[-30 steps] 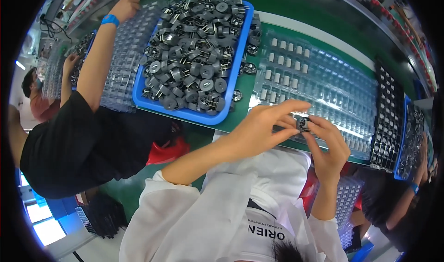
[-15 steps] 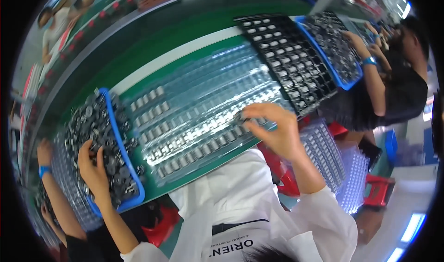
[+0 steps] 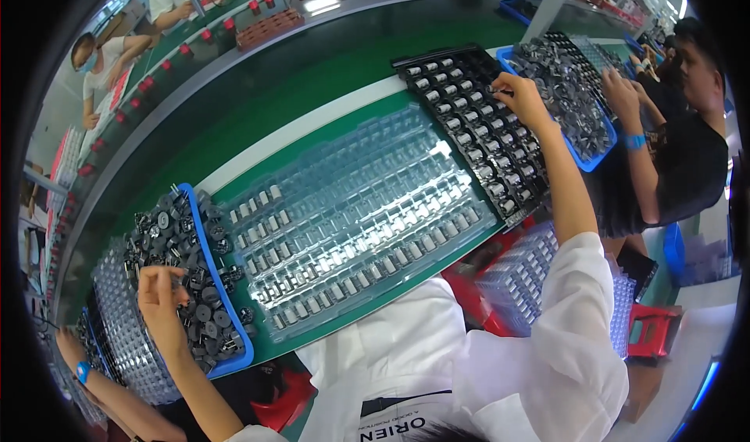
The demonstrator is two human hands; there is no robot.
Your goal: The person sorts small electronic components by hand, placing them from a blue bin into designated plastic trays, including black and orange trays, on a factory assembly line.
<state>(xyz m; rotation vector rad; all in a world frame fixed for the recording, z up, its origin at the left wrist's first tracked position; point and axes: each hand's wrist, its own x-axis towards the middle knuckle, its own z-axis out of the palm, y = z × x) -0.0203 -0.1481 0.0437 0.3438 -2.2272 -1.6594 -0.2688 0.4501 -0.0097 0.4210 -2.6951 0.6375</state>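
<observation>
Small dark round parts point(image 3: 191, 286) fill the blue bin point(image 3: 205, 231) at eight o'clock; the left hand point(image 3: 158, 301) rests among them, fingers loosely curled. At one o'clock, the right hand point(image 3: 522, 98) pinches something tiny over the black tray point(image 3: 476, 122) on the green desk point(image 3: 312, 75)

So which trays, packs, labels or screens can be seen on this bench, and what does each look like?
Blue bin: left, by the left hand; rectangular, heaped with small black round parts.
Clear blister tray: centre; see-through grid, partly filled with small silver parts.
Black tray: right, under the right hand; dark grid of parts.
Second blue bin: far right.
No screens or separate labels are visible.
</observation>
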